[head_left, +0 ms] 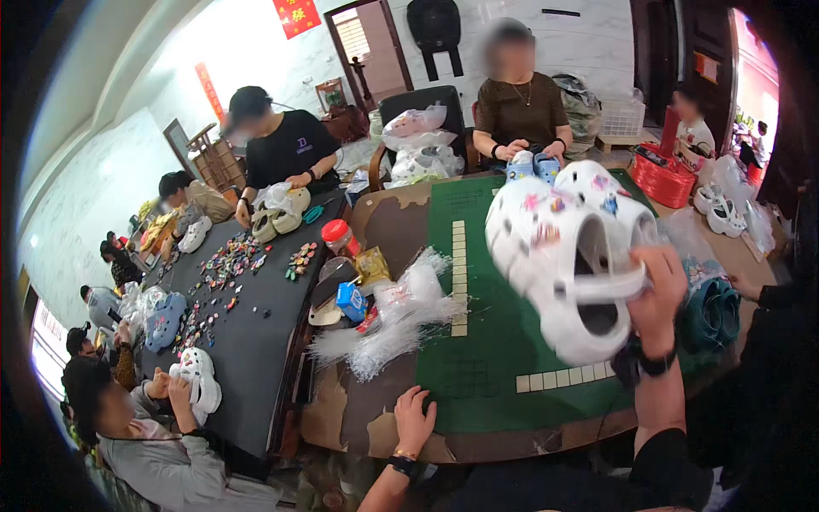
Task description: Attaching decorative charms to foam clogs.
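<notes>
From where I stand, the right hand [659,290] is closed on the strap of a pair of white clogs [554,269], held above the green mat [478,380]. The left hand [415,422] is empty, fingers loosely spread at the counter's [388,226] edge. Colourful charms [546,234] already sit on the clogs, so decorating looks largely done; any remaining holes I can't judge. A red wall banner [295,15] carries writing.

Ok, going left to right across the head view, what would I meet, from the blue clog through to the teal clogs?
Blue clog, red-lidded jar, left hand, vertical row of cream tiles, white charm-decorated clogs, right hand, teal clogs.
</notes>
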{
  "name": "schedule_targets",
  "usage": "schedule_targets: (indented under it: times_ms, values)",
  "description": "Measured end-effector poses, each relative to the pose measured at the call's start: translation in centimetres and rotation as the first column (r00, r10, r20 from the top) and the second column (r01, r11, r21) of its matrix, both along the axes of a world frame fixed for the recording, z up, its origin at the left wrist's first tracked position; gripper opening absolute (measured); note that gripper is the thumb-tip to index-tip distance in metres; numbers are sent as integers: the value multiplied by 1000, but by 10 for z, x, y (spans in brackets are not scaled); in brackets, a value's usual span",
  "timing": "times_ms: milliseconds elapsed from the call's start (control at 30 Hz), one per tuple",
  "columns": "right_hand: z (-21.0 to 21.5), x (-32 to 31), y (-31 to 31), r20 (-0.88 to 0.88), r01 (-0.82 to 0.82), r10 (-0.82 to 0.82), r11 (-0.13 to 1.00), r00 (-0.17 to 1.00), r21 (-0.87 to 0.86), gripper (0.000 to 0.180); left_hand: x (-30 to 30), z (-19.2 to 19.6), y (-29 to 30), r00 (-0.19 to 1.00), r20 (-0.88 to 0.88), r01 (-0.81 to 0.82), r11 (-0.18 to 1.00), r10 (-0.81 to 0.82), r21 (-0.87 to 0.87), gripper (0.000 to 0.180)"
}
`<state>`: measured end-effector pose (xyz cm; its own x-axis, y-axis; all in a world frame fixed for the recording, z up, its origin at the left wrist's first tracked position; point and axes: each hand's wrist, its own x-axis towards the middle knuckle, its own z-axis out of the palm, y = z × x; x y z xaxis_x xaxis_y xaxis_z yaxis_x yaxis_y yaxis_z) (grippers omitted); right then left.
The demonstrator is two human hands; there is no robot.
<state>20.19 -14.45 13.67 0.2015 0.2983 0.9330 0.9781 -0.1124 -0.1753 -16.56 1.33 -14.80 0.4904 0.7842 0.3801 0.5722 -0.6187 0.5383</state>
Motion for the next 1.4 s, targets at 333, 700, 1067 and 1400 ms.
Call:
schedule_targets:
  times_ms: [333,700,1067,1400]
  values:
    - [-174,43,113,-22,45,-113,556,993,-830,15,0,-2,-2,1000,5,-13,1000,13,-1,30]
    - [-233,-32,-19,-403,-348,95,702,910,-622,16,0,-6,3,1000,-13,12,1000,-12,4,29]
    - [-205,0,-26,-455,-324,70,798,888,-508,29,-6,12,-5,998,-28,48,993,-52,-107,35]
    - [-190,43,130,-205,10,-179,778,962,-628,74,-39,38,-26,998,-67,-6,989,-4,-150,36]
